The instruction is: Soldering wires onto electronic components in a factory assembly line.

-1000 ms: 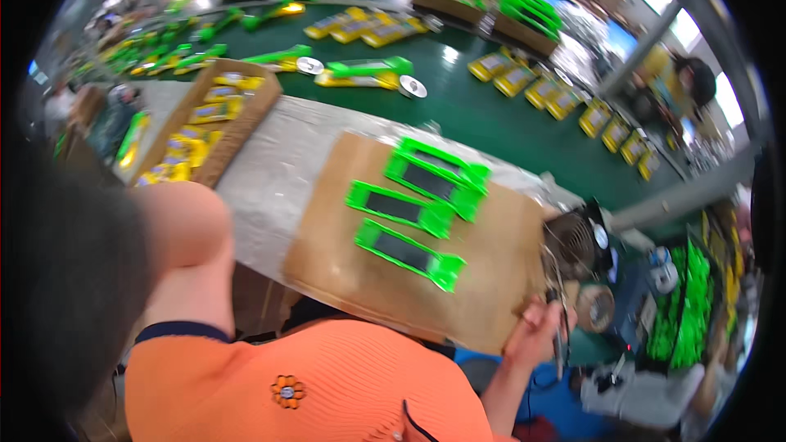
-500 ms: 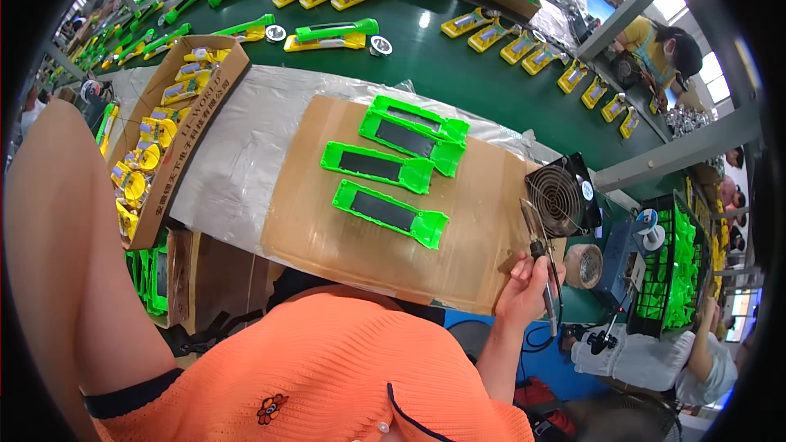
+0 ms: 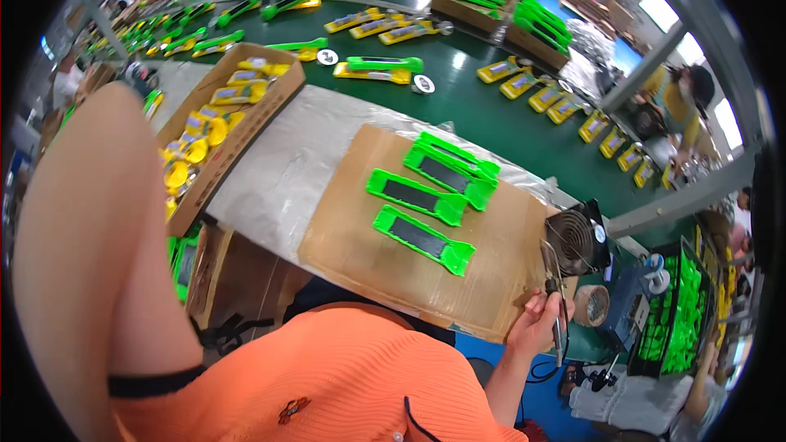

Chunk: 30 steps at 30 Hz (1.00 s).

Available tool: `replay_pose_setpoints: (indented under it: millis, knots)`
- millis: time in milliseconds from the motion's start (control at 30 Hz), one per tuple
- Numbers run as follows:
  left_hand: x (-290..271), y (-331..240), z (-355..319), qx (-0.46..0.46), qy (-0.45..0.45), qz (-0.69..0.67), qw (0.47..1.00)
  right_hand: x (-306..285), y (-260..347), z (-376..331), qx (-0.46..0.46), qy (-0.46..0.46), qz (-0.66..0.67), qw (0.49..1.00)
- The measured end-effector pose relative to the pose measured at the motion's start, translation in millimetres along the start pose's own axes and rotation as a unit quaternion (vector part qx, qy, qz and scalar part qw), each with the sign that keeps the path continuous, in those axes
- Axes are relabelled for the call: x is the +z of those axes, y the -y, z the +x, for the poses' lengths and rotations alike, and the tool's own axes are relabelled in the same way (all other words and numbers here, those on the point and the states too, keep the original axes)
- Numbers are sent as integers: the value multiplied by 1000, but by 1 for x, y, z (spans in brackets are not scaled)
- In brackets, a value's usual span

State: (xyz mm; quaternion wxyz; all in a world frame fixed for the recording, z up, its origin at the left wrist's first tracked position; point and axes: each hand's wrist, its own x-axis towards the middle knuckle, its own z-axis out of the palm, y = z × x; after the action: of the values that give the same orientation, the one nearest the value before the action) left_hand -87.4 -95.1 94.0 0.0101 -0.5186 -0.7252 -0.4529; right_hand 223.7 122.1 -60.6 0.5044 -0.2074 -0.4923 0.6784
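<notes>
At the right edge of the brown cardboard sheet [image 3: 344, 237], my right hand [image 3: 538, 323] is closed around a soldering iron [image 3: 560, 336], its tip pointing up and away beside a small black fan [image 3: 575, 237]. Several green plastic housings with dark panels lie on the cardboard. The nearest housing [image 3: 423, 239] is to the left of my right hand, a second housing [image 3: 416, 196] just beyond it, and others overlap farther back [image 3: 454, 172]. My left arm [image 3: 90, 254] is bent and raised at the left, with its hand out of sight.
An open carton [image 3: 237, 143] of yellow parts stands at the left. Right of the fan are a round tub [image 3: 591, 304], a blue soldering station [image 3: 624, 307], a solder spool [image 3: 657, 278] and a black crate [image 3: 673, 311] of green parts. Yellow units line the green bench [image 3: 458, 106]; co-workers sit beyond.
The view has turned and shifted, so the bench appears lower and farther right. My right hand keeps its hold on the soldering iron near the fan. The housings stay in the same arrangement.
</notes>
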Motion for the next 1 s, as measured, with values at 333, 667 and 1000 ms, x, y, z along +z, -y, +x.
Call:
replay_pose_setpoints:
  millis: [333, 667, 1000]
  knots:
    - [-111, 143, 188, -13, -236, 717, 655, 1, -1, -6, -218, -36, -404, 888]
    - [-54, 398, 176, -373, 31, 457, 807, -5, 12, -3, -167, 79, -517, 836]
    - [-112, 269, 144, -198, -71, 358, 910, 3, 0, 4, 9, -6, -51, 999]
